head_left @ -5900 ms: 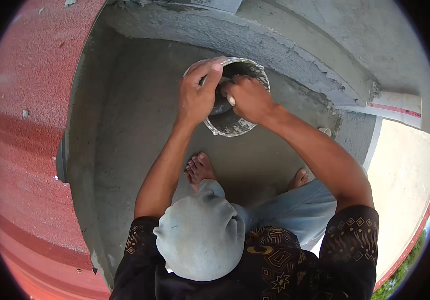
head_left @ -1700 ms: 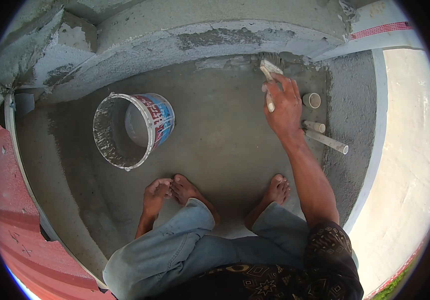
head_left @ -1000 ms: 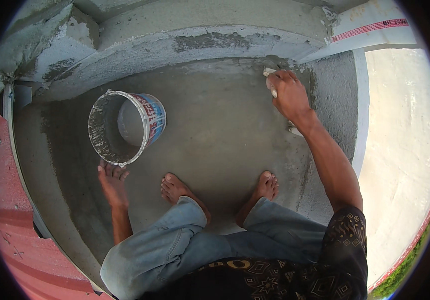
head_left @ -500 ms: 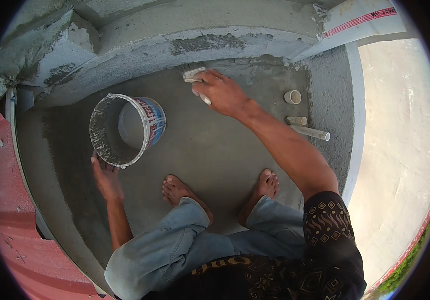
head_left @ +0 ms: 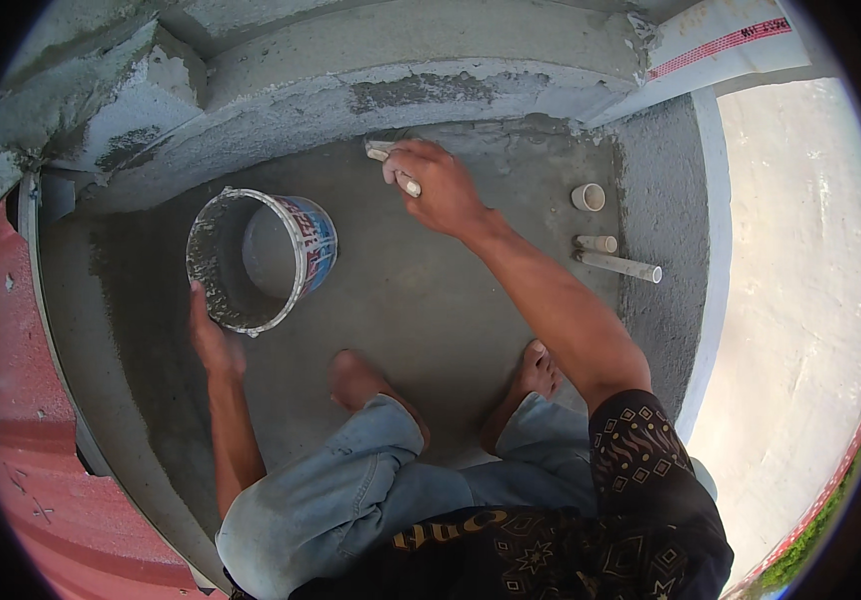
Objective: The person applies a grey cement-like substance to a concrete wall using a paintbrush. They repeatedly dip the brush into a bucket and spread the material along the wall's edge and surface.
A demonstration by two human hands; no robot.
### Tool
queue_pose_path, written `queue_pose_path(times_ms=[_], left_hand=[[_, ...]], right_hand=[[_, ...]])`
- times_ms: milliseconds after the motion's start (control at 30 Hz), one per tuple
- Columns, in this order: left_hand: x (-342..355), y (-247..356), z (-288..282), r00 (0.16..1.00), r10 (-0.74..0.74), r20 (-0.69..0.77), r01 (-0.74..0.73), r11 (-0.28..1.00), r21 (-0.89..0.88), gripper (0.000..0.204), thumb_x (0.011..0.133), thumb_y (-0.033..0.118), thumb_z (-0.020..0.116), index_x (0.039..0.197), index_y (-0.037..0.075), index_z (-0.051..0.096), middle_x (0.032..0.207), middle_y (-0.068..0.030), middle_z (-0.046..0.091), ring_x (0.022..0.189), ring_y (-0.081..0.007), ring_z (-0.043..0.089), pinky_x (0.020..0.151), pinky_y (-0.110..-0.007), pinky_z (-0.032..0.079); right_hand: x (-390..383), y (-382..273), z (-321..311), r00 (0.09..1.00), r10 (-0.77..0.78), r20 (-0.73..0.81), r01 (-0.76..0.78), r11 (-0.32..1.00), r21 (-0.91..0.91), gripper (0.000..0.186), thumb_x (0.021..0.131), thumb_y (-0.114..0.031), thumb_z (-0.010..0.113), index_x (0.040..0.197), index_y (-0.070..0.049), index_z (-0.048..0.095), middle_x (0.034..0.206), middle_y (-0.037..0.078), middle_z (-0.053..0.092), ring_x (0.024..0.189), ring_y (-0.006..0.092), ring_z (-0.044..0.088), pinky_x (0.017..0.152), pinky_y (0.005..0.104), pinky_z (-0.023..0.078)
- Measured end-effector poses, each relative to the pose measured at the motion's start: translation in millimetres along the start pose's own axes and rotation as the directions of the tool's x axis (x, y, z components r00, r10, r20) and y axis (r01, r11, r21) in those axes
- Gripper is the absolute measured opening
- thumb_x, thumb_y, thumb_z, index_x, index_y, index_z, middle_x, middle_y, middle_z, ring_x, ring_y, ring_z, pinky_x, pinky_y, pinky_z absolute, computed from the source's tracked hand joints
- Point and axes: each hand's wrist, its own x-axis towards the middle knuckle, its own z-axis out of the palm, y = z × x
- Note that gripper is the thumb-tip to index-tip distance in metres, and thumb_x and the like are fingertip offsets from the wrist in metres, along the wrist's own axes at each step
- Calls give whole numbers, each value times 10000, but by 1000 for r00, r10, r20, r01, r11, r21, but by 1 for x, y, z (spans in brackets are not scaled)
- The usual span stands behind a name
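Observation:
A wide paintbrush (head_left: 409, 186) with a pale handle is gripped in my right hand (head_left: 438, 190), its head low over the wet grey floor near the base of the far wall. To the left stands a bucket (head_left: 315, 245), tilted toward me, its rim and inner wall splashed with grey and some grey liquid inside. My left hand (head_left: 215, 342) holds the bucket at its near left side, thumb up against the rim. The other fingers of that hand are mostly hidden behind the bucket.
Two short pipe stubs (head_left: 588, 197) and a longer white pipe (head_left: 623, 266) stick up at the right, beside the low side wall (head_left: 663, 190). A rough concrete wall (head_left: 291, 110) bounds the far side. Red metal roofing (head_left: 21, 400) lies beyond the left edge.
My left hand has come up against the bucket's side, its thumb now at the rim. The brush has turned a little in my right hand. My left foot is blurred by motion.

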Motion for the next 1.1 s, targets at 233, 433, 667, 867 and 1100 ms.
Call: queue_pose_path(times_ms=[233, 433, 667, 867, 1100], left_hand=[[-7, 19, 33, 996, 58, 68, -60, 998, 28, 545, 1137, 373, 554, 1545, 15, 503, 1497, -117, 600, 1352, -236, 591, 1141, -408, 464], [-15, 26, 84, 941, 293, 171, -337, 866, 370, 768, 1146, 594, 364, 1594, -23, 456, 1588, -160, 527, 1490, -277, 463, 1252, -404, 323], [-24, 34, 111, 848, 410, 336, -530, 688, 496, 717, 1148, 570, 372, 1528, -10, 555, 1563, -217, 551, 1491, -347, 472, 1237, -450, 351], [-21, 35, 126, 795, 463, 391, -607, 605, 516, 623, 1148, 483, 432, 1475, -19, 603, 1521, -219, 588, 1467, -374, 494, 1231, -461, 358], [-15, 39, 136, 860, 361, 360, -506, 690, 517, 717, 1154, 559, 365, 1511, -29, 569, 1536, -220, 571, 1459, -331, 503, 1229, -438, 351]], right_hand=[[-29, -38, -59, 743, 667, 60, -282, 231, 931, 204, 946, 4, 703, 1146, 45, 705, 1110, 161, 728, 1002, 255, 745, 891, 435, 655], [-11, -93, -117, 930, 353, 105, -237, 355, 904, 259, 985, -88, 678, 1147, 112, 709, 1067, 180, 758, 1009, 271, 765, 893, 433, 657], [48, -135, -10, 963, 14, 267, -62, 984, 170, 250, 884, -100, 730, 1116, -23, 780, 975, 200, 770, 869, 380, 742, 814, 422, 585], [48, -120, 33, 868, 224, 443, -267, 963, 37, 306, 834, -112, 746, 1126, -26, 778, 1068, 240, 774, 952, 392, 759, 877, 422, 596], [17, -115, -14, 754, 437, 491, -628, 259, 734, 219, 914, -40, 748, 1114, 48, 743, 1080, 156, 775, 1002, 256, 768, 851, 388, 663]])
